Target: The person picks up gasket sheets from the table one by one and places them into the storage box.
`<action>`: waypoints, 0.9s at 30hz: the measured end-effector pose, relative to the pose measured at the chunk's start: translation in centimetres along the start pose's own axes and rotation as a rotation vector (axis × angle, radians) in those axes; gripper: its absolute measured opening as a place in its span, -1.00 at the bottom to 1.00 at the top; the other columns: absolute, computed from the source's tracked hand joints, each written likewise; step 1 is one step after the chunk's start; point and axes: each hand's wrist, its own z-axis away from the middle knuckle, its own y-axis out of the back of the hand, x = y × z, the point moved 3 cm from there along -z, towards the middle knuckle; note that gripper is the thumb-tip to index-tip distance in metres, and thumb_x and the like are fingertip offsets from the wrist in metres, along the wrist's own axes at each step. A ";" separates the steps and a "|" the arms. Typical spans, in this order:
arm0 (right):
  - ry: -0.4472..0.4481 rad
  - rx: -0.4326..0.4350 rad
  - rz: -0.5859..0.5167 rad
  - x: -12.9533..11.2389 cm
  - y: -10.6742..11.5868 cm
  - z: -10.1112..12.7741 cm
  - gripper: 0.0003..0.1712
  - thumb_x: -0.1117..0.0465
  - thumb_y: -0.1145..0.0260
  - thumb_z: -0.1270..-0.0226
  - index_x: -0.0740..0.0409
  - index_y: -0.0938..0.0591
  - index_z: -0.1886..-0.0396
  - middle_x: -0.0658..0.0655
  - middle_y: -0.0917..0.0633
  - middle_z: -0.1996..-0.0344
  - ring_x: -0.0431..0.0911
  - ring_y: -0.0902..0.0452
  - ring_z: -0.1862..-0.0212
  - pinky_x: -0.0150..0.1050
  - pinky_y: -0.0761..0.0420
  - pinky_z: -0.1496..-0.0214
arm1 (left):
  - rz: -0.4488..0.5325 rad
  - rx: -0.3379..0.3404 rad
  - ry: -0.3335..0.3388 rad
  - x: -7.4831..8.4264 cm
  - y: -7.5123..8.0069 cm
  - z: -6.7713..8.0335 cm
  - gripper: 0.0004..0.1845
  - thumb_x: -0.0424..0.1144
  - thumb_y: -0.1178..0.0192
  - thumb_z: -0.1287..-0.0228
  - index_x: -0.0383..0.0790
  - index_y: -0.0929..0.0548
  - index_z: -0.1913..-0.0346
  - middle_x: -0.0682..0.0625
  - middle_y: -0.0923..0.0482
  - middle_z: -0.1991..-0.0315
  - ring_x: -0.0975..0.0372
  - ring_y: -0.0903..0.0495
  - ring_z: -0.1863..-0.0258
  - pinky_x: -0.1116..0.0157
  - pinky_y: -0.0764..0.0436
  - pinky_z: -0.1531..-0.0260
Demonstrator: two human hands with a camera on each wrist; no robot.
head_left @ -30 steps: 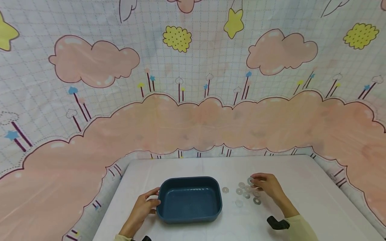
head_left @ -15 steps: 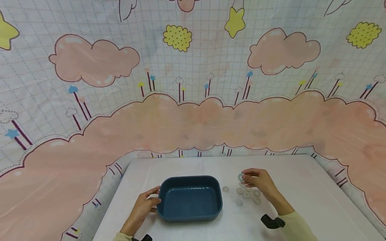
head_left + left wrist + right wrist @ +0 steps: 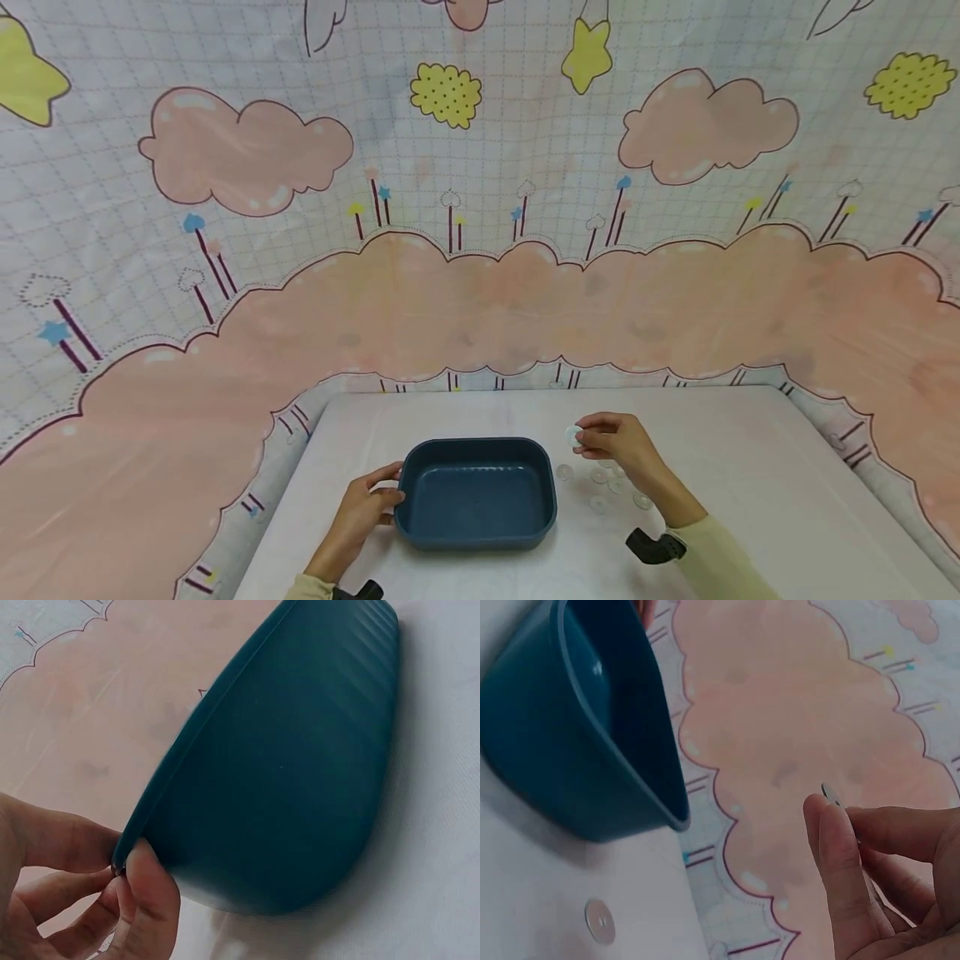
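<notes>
L hand (image 3: 82, 900) pinches rim of dark blue tub (image 3: 292, 772), thumb outside, on white table (image 3: 435, 847).

Matt plastic tub (image 3: 476, 493); washers (image 3: 600, 503) look metallic.

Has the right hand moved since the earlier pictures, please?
Yes. The right hand, pinching a washer, has lifted off the loose washers and moved left toward the blue tray, which the left hand holds.

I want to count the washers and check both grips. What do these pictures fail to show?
- Washers on the table: head view, too small and pale to count; right hand covers some.
- Pinched washer: right wrist view, edge-on behind the thumb.
- Left hand on the blue tray: left wrist view, cut by the frame edge.
</notes>
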 end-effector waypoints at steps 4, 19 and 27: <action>0.001 -0.030 -0.051 -0.2 -1.0 -0.1 -0.65 0.33 -0.29 -0.33 0.51 -0.55 -0.02 0.21 -0.75 0.25 -0.13 -0.75 0.30 -0.32 -0.70 0.21 | -0.003 0.004 -0.001 -0.3 -0.2 0.3 -0.42 -0.50 -0.21 -0.08 -0.36 -0.52 -0.26 -0.18 -0.49 -0.04 0.24 -0.56 0.36 0.28 -0.55 0.58; -0.034 -0.126 -0.185 -1.3 -7.4 -1.3 -0.71 0.34 -0.28 -0.31 0.45 -0.57 0.05 0.12 -0.75 0.34 -0.14 -0.75 0.35 -0.33 -0.70 0.24 | -0.022 0.012 0.006 -0.1 -0.2 1.0 -0.43 -0.47 -0.22 -0.10 -0.32 -0.53 -0.27 -0.18 -0.48 -0.08 0.19 -0.60 0.30 0.26 -0.57 0.53; -0.083 -0.166 -0.245 -1.1 -10.6 -2.0 -0.69 0.33 -0.31 -0.29 0.46 -0.58 0.04 0.15 -0.76 0.34 -0.14 -0.75 0.37 -0.33 -0.70 0.26 | -0.023 0.004 0.014 -0.2 -0.3 0.6 -0.43 -0.48 -0.22 -0.12 -0.32 -0.52 -0.28 -0.18 -0.47 -0.09 0.19 -0.61 0.27 0.27 -0.58 0.52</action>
